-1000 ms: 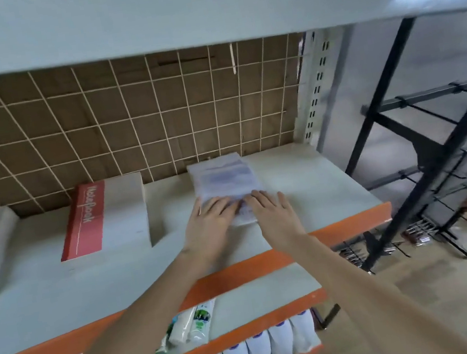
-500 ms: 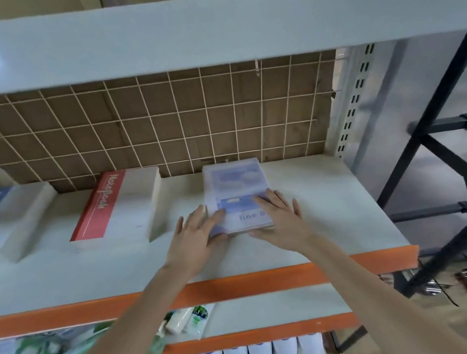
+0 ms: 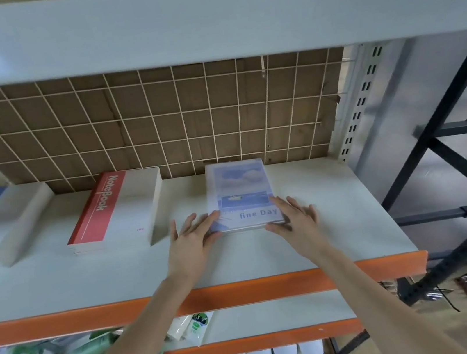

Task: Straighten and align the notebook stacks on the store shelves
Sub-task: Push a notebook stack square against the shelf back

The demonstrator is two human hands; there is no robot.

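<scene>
I see my left hand [image 3: 189, 245] and right hand [image 3: 296, 222] now spread apart, fingers released flat, flanking the blue notebook stack [image 3: 241, 194].

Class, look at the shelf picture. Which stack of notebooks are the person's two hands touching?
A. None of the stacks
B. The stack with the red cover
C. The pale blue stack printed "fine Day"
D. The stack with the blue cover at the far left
C: the left hand and right hand lie with straight fingers against the near corners of the "fine Day" stack; the red stack sits apart, untouched.
</scene>
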